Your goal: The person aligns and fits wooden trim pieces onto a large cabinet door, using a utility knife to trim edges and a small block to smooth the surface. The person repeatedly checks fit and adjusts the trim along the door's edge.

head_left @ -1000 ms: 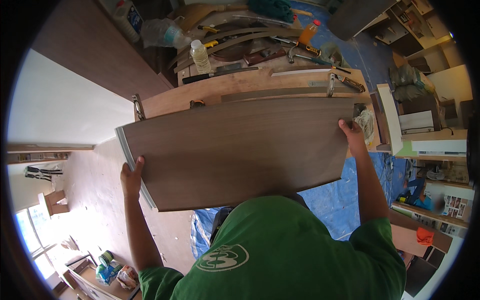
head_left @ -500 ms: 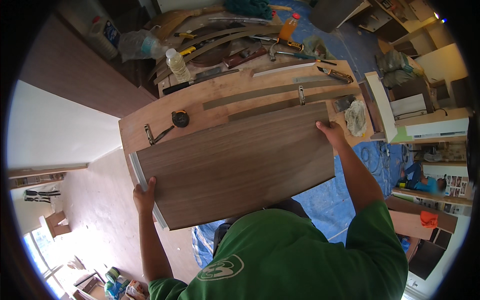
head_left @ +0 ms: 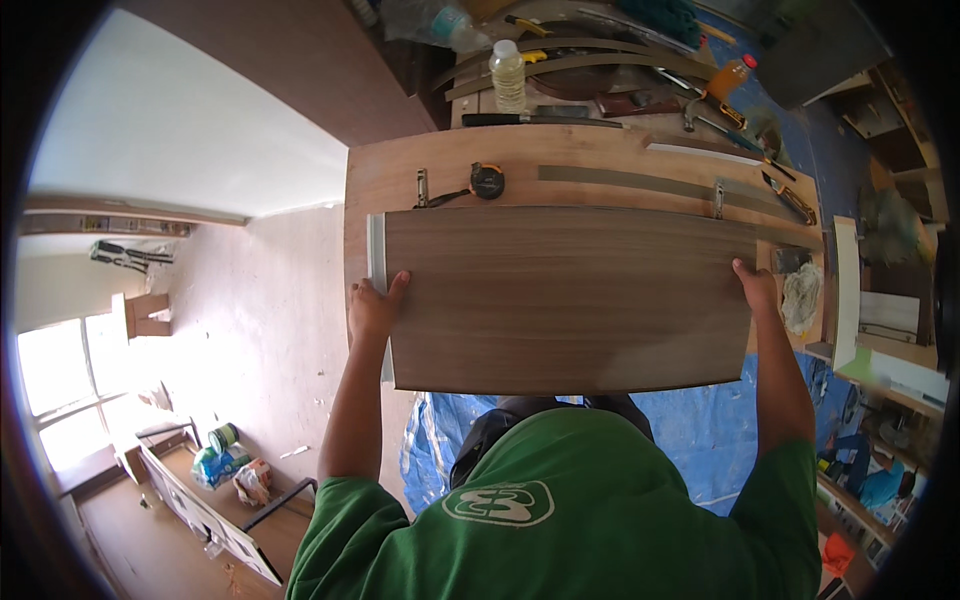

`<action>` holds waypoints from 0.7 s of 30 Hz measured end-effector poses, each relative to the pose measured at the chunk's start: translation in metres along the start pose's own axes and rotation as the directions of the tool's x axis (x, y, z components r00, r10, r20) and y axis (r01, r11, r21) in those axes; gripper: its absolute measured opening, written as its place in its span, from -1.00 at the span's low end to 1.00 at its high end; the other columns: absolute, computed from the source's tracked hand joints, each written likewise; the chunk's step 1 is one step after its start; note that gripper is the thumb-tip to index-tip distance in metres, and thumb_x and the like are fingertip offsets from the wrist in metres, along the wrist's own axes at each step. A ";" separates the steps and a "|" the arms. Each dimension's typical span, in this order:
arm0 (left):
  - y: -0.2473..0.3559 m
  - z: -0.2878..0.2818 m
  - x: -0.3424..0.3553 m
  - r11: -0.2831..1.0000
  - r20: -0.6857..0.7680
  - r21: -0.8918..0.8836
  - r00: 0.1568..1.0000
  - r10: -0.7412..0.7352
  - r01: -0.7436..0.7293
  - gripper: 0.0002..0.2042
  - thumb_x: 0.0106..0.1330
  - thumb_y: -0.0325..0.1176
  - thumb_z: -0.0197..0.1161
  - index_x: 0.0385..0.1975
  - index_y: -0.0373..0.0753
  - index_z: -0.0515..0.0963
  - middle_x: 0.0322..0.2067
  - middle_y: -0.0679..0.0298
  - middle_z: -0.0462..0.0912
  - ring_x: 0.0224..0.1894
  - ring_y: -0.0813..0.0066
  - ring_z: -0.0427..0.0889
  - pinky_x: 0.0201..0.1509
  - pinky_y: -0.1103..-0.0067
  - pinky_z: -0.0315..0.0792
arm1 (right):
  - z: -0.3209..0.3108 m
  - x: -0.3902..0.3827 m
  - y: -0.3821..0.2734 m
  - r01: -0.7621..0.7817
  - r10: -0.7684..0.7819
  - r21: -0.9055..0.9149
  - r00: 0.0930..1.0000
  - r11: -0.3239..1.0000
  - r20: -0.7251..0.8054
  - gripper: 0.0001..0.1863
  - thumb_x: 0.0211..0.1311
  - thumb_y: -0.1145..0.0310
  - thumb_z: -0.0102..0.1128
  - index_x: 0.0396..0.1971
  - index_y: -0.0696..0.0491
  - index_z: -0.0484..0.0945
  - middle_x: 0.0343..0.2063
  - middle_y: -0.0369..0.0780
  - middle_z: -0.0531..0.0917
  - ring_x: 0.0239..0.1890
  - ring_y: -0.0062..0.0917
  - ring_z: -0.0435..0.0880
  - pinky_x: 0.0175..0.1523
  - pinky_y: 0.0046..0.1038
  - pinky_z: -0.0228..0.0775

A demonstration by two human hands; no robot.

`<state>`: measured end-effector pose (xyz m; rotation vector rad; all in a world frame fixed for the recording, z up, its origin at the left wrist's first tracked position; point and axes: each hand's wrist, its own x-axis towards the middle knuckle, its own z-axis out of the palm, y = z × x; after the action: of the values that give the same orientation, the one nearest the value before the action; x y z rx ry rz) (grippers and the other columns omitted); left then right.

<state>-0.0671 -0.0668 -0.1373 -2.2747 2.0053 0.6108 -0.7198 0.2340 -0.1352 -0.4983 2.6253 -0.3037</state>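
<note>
A brown wood-grain panel [head_left: 570, 300] lies over the front of the wooden workbench [head_left: 440, 150], its near edge reaching past the bench toward my body. My left hand [head_left: 376, 303] grips its left end, thumb on top and fingers hidden beneath, where a pale grey strip [head_left: 376, 250] runs along the edge. At the opposite end, my right hand [head_left: 757, 286] holds the right edge, thumb on the upper face. Beyond the panel's far edge are two metal hinges, one at left [head_left: 422, 188] and one at right [head_left: 719, 198], and a black tape measure [head_left: 487, 181].
Long brown edging strips [head_left: 640, 182] and a utility knife [head_left: 790, 198] lie on the bench. A white rag [head_left: 801, 298] is right of the panel. Behind stand a clear bottle [head_left: 508, 80], an orange bottle [head_left: 730, 78] and a hammer [head_left: 692, 108]. A person [head_left: 880, 482] sits far right.
My view has swung, so the panel, tilted before, now appears nearly level and farther right in the picture. Both hands keep hold of its ends.
</note>
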 end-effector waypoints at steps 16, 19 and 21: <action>-0.003 -0.012 0.001 0.997 -0.025 0.066 0.999 -0.040 0.041 -0.12 0.30 0.43 0.26 -0.01 -0.53 0.60 0.05 -0.20 0.63 0.14 -0.15 0.66 0.22 0.15 0.56 | 0.018 -0.002 -0.020 0.048 -0.050 -0.182 0.999 0.982 -0.007 0.08 0.26 -0.49 0.23 0.05 0.48 0.60 0.01 0.29 0.69 0.15 0.08 0.70 0.22 -0.16 0.52; -0.004 -0.014 0.004 0.996 -0.041 0.076 0.998 -0.047 0.050 -0.17 0.32 0.40 0.27 -0.05 -0.50 0.62 0.02 -0.18 0.65 0.10 -0.12 0.69 0.18 0.17 0.59 | 0.024 -0.003 -0.017 0.050 -0.057 -0.209 0.998 0.977 -0.028 0.10 0.27 -0.50 0.20 0.06 0.49 0.59 0.03 0.31 0.68 0.18 0.11 0.68 0.25 -0.15 0.52; -0.006 -0.014 0.003 0.994 -0.044 0.086 0.997 -0.069 0.073 -0.19 0.32 0.40 0.27 -0.06 -0.48 0.63 0.02 -0.15 0.65 0.09 -0.11 0.70 0.18 0.18 0.59 | 0.026 -0.004 -0.021 0.046 -0.050 -0.210 0.999 0.977 -0.014 0.10 0.28 -0.50 0.19 0.08 0.49 0.58 0.04 0.31 0.67 0.19 0.11 0.67 0.26 -0.14 0.51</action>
<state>-0.0575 -0.0730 -0.1262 -2.3133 1.9182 0.4650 -0.6983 0.2129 -0.1500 -0.6313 2.6809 -0.0457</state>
